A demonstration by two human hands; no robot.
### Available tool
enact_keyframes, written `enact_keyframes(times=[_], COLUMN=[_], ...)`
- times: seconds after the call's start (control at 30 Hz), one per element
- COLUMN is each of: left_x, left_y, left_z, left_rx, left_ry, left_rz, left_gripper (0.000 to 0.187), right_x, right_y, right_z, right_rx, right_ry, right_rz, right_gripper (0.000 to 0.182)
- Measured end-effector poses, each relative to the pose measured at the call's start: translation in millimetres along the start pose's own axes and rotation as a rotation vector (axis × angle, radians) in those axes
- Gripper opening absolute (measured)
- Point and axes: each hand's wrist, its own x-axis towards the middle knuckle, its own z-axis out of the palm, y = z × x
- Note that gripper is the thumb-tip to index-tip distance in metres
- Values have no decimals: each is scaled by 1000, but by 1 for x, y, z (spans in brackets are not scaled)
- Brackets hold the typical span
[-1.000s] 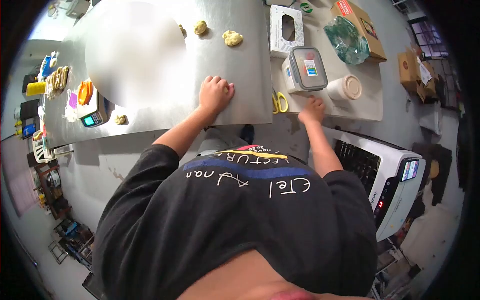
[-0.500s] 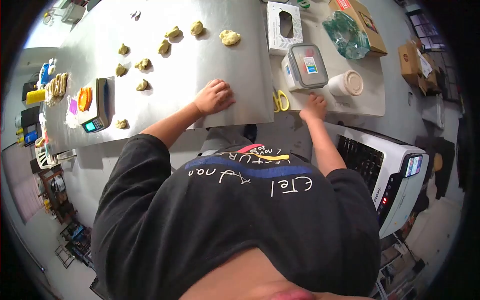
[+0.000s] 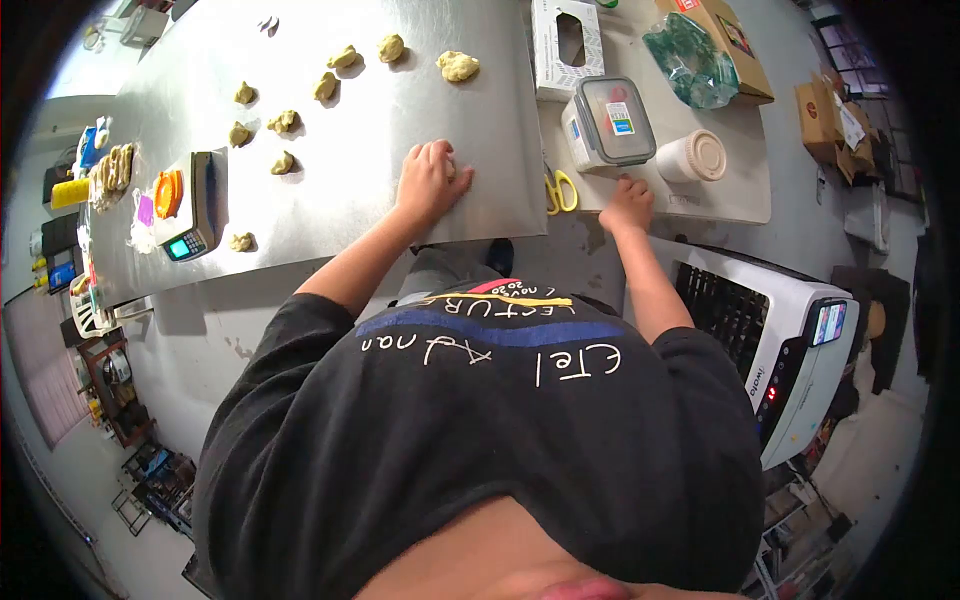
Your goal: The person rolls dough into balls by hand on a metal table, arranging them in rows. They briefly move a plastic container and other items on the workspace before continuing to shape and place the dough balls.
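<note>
My left hand (image 3: pixel 430 185) is on the metal table near its front edge, fingers curled and the thumb out to the right. Something small and pale shows between fingers and thumb, too hidden to name. Beyond and to the left lie several lumps of yellowish dough (image 3: pixel 458 67), each apart from the others. My right hand (image 3: pixel 628 205) rests at the front edge of the light side table, fingers curled, just in front of a lidded plastic container (image 3: pixel 612 120). What it holds, if anything, is hidden.
A digital scale (image 3: pixel 190 205) with an orange item on it stands at left. Yellow-handled scissors (image 3: pixel 562 192) lie right of the metal table's edge. A white lidded cup (image 3: pixel 692 158), patterned box (image 3: pixel 567 50), green plastic bag (image 3: pixel 690 60) and white air cooler (image 3: pixel 800 350) are at right.
My left hand has turned, its fingers now pointing away from me and the thumb spread to the right. My right hand has barely moved. The view has shifted slightly.
</note>
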Motion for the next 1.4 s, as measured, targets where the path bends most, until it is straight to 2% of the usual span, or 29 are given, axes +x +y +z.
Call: enact_keyframes(times=[0.07,0.1,0.17,0.2,0.23,0.3,0.33,0.47,0.53,0.57,0.63,0.67,0.73,0.83,0.87,0.9,0.97,1.0,1.03,1.1,1.13,1.2,1.27,1.4], left_x=[-4,-3,6,10,11,11,16,24,26,26,25,25,19,6,8,10,14,16,18,21,19,23,27,29], left_y=[-7,-11,-14,-18,-25,-38,-33,-34,-29,-26,-18,-11,4,-6,-13,-16,-19,-23,-31,-43,-41,-39,-38,-32], left_z=[-9,-12,-26,-24,-16,2,0,4,6,7,3,0,-7,-21,-30,-35,-43,-37,-27,-7,-6,-5,-6,-1], left_rx=[-19,-19,121,91,92,-68,-158,-124,26,28,87,92,55,55,21,23,184,163,162,-77,-106,-155,-198,-34], left_ry=[-41,-42,-165,-137,-138,-149,-116,-168,-206,-204,-203,-206,-198,-241,-374,-374,-232,-171,-172,-183,-170,-165,-162,-145], left_rz=[149,151,374,465,467,630,608,536,392,393,259,268,-6,-3,4,0,349,456,459,678,601,571,539,434], left_gripper=[33,33,34,28,28,22,17,18,23,23,23,23,29,39,41,41,37,33,33,29,20,18,18,27], right_x=[-1,1,-1,-1,-1,-2,-2,1,0,0,-3,-2,1,0,0,0,1,1,1,-1,-2,-5,-5,-3], right_y=[0,1,1,1,0,-1,0,1,0,0,0,0,2,2,3,2,0,0,1,0,0,-1,-2,0], right_z=[-4,0,2,2,1,-2,-1,1,2,2,3,3,4,5,5,5,5,5,4,-2,-5,-11,-9,-5], right_rx=[19,16,16,28,40,37,30,25,0,2,52,61,84,73,73,61,54,46,36,46,55,52,52,60], right_ry=[-9,0,4,7,10,20,27,-1,-8,-6,41,41,24,32,31,28,26,29,31,1,-28,-35,-42,-9], right_rz=[19,6,-6,-7,-7,-3,-1,-13,-2,-2,-2,4,-9,-19,-20,-18,-15,-8,-2,8,13,18,19,7], right_gripper=[57,57,57,57,56,56,55,55,54,54,51,51,50,50,50,50,49,49,49,49,49,49,49,50])
